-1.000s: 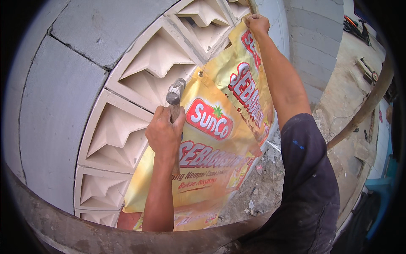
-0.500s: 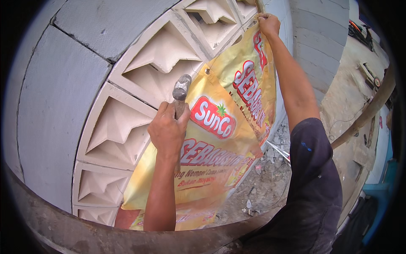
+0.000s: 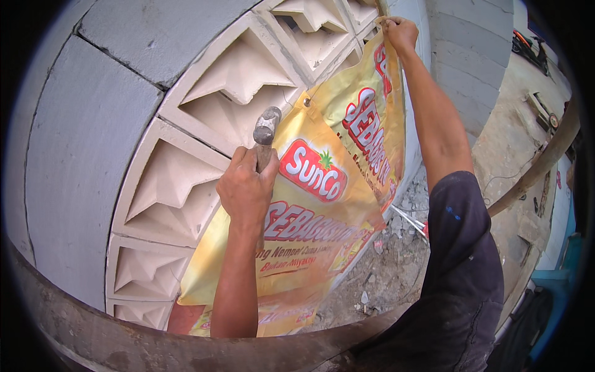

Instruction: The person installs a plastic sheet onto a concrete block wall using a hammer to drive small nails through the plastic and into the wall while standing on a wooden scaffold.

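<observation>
The grey block wall (image 3: 80,161) is the largest element and occupies the left side of the view. Adjoining it is the openwork panel (image 3: 167,177), a row of pale blocks with angular, star-like recesses. The printed banner (image 3: 322,229), yellow with red emblems, spreads across the panel's right side and extends downward below the right hand. Its lower part shows pronounced slack and folds. Rubble-strewn ground (image 3: 387,273) is visible beyond the banner's lower right edge. A brown pole (image 3: 186,353), curved in this view, crosses the foreground. The dark sleeve (image 3: 462,248) covers the right upper arm.

The left hand (image 3: 243,186) is positioned in front of the banner's left portion; its fingers are wrapped around the handle of the hammer, close beneath the head. The right hand (image 3: 401,33) is raised at the banner's upper corner; its fingers are closed in a pinch on that corner, so the banner's main area lies below them and to their left. The hammer (image 3: 267,126) is held with its head up, projecting above the left fingers, beside the banner's left edge. The metal eyelet (image 3: 307,101) sits in the banner's material, between the two hands, above and to the right of the hammer head.
</observation>
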Tool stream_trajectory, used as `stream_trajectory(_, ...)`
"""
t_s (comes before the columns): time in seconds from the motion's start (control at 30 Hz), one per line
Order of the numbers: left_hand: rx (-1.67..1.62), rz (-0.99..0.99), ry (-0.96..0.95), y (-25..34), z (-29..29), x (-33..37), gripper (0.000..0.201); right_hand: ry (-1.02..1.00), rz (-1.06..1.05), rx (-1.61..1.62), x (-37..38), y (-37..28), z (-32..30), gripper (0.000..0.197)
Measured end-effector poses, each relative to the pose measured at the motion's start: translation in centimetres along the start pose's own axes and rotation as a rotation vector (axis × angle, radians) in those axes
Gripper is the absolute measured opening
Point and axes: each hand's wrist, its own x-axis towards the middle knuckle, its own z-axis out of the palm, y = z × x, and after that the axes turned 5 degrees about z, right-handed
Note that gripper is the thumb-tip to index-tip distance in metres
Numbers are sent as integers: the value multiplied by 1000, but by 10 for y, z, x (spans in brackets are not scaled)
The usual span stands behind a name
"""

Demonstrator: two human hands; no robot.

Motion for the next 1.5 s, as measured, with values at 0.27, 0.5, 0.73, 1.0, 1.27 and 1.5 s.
stream_trajectory(0.27, -18, -9, 17, 3, 0, 4, 24, 192, 112, 159, -12, -8, 10, 17)
stream_trajectory(0.5, 13, -11, 13, 3, 0, 2, 25, 17, -234, -367, -18, -16, -17, 24)
stream_trajectory(0.73, -13, 3, 22, 4, 0, 3, 25, 22, -177, -587, -14, -34, -11, 25)
stream_trajectory(1.0, -23, 17, 51, 1, 1, 1, 23, 30, -239, -631, -22, -34, -7, 26)
stream_trajectory(1.27, -18, 16, 79, -2, 4, 1, 23, 11, -402, -661, -14, -22, -5, 24)
stream_trajectory(1.5, -24, -15, 49, 2, 0, 1, 22, -18, -326, -730, 8, -12, -3, 34)
